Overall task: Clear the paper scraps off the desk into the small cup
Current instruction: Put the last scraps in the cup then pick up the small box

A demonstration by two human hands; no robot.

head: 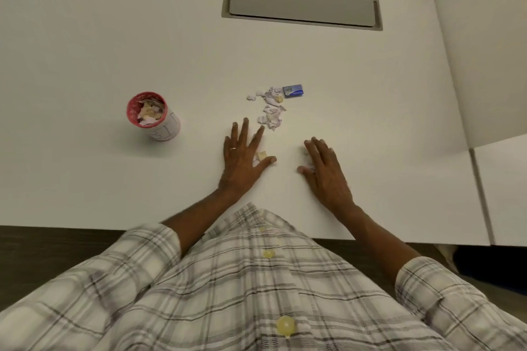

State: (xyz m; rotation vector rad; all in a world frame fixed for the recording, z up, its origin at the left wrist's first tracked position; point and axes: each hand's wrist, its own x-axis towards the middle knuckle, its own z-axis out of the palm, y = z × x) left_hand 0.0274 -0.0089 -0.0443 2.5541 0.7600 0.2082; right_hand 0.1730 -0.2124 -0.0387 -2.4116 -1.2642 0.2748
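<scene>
A small cup with a red rim stands on the white desk at the left, with paper scraps inside. A loose pile of white and pale purple paper scraps lies at the desk's middle. My left hand lies flat with spread fingers just below the pile. A yellowish scrap sits between its thumb and forefinger. My right hand rests flat to the right, and a small white scrap shows at its fingers.
A small blue box lies at the pile's upper right. A grey cable hatch is set into the desk at the back. A white partition stands on the right.
</scene>
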